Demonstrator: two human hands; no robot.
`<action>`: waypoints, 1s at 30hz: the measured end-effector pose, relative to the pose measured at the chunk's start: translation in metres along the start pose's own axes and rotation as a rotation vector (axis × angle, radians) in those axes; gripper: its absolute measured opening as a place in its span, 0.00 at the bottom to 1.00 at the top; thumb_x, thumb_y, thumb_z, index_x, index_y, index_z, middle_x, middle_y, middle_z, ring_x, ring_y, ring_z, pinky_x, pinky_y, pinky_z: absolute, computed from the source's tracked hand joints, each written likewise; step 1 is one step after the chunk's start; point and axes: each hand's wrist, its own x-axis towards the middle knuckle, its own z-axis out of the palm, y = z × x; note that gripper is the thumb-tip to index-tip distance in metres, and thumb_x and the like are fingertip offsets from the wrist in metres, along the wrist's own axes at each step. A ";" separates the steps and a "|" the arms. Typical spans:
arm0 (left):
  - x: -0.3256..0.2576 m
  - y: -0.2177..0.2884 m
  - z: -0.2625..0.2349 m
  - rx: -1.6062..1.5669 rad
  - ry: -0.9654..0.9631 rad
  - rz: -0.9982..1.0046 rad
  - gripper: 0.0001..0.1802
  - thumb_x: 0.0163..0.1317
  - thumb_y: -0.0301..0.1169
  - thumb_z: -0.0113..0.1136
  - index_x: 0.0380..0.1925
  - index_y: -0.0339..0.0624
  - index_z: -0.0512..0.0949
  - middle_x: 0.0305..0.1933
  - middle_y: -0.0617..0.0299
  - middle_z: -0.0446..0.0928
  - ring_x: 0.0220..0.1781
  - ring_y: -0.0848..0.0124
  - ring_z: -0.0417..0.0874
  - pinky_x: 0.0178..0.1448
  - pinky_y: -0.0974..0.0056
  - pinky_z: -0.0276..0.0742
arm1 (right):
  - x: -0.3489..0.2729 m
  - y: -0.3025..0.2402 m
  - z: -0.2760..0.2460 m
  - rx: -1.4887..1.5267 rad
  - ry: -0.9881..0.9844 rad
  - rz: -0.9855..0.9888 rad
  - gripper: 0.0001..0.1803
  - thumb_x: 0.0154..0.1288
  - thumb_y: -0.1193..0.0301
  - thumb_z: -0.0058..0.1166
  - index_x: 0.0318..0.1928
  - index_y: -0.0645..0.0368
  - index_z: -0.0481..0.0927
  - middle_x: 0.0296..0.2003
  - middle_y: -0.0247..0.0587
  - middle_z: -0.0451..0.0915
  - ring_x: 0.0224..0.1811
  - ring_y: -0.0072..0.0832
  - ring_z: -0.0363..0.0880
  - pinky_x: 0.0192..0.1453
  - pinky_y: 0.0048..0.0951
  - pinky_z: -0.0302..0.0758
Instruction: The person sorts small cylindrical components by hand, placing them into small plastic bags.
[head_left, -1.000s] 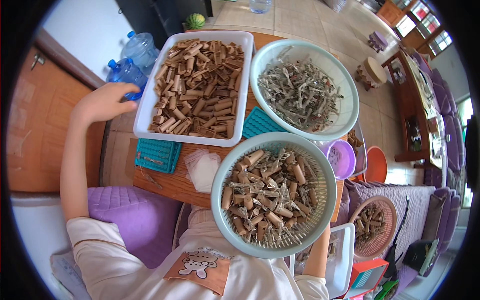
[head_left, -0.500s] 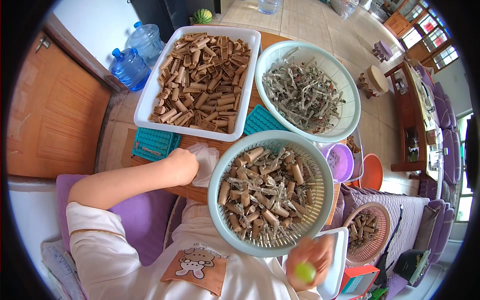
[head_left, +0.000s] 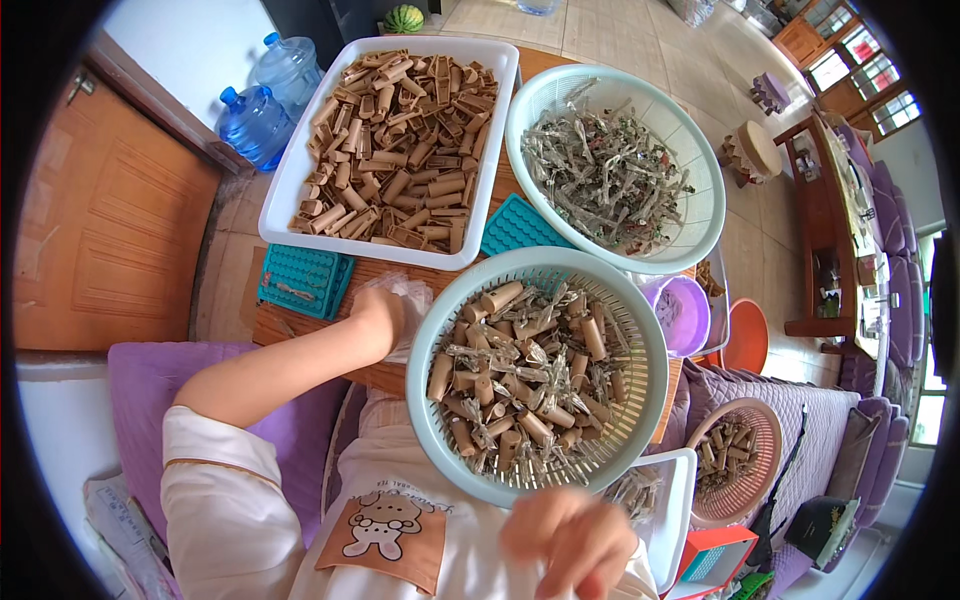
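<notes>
Over the wooden table [head_left: 388, 379], a Hand Met Filmy Sheets

The left hand [head_left: 380, 312] lay at a stack of clear sheets [head_left: 412, 292], between a teal grid tray [head_left: 308, 281] and the near basket [head_left: 538, 258]. Its back hid the fingertips, so how far they were closed, or whether a sheet was caught, could not be told. The right hand [head_left: 572, 540], blurred below that basket, had its fingers partly curled; whether it held anything could not be told either.

The step in hand looked to be getting hold of a sheet; the next move probably called for peeling one thin layer free.

The sheets were translucent and rumpled. Inside the slotted blue-grey plastic, matte brown tubes [head_left: 535, 428] lay tangled with glossy, crinkled wrap [head_left: 490, 352]. Beyond, a smooth white tray [head_left: 362, 248] held trough-shaped brown pieces [head_left: 445, 187], and a paler basket [head_left: 685, 225] held twisted transparent strips [head_left: 600, 170].
</notes>
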 end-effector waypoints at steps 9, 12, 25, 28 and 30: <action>-0.014 0.005 0.018 -0.641 0.168 -0.552 0.21 0.55 0.47 0.49 0.25 0.41 0.81 0.28 0.51 0.79 0.34 0.57 0.81 0.37 0.60 0.76 | 0.002 0.000 -0.100 -1.514 0.525 0.691 0.13 0.64 0.65 0.42 0.32 0.64 0.71 0.13 0.43 0.69 0.15 0.38 0.70 0.24 0.33 0.66; -0.022 0.009 0.021 -0.827 0.221 -0.715 0.24 0.51 0.50 0.54 0.25 0.37 0.80 0.25 0.46 0.78 0.33 0.54 0.80 0.37 0.57 0.75 | 0.000 0.004 -0.109 -1.605 0.412 0.810 0.14 0.59 0.65 0.50 0.41 0.61 0.69 0.21 0.54 0.76 0.25 0.51 0.76 0.30 0.42 0.71; -0.028 0.021 0.060 -1.197 0.619 -0.655 0.13 0.47 0.35 0.60 0.23 0.35 0.73 0.25 0.48 0.75 0.31 0.51 0.77 0.36 0.55 0.71 | -0.003 0.004 -0.114 -1.807 0.446 0.712 0.10 0.55 0.72 0.50 0.39 0.59 0.71 0.21 0.49 0.77 0.24 0.49 0.76 0.29 0.43 0.71; -0.029 0.029 0.060 -1.160 0.760 -0.683 0.10 0.48 0.32 0.57 0.22 0.35 0.71 0.26 0.48 0.74 0.32 0.50 0.76 0.36 0.54 0.70 | -0.002 -0.006 -0.102 -1.672 0.571 0.759 0.14 0.55 0.75 0.46 0.44 0.60 0.71 0.23 0.49 0.78 0.28 0.44 0.78 0.32 0.38 0.72; -0.029 0.030 0.060 -1.177 0.849 -0.687 0.10 0.48 0.30 0.57 0.21 0.34 0.70 0.26 0.47 0.74 0.32 0.49 0.75 0.35 0.53 0.70 | -0.018 -0.008 -0.109 -1.491 0.565 0.675 0.16 0.56 0.77 0.45 0.47 0.60 0.69 0.30 0.47 0.77 0.32 0.37 0.79 0.34 0.33 0.73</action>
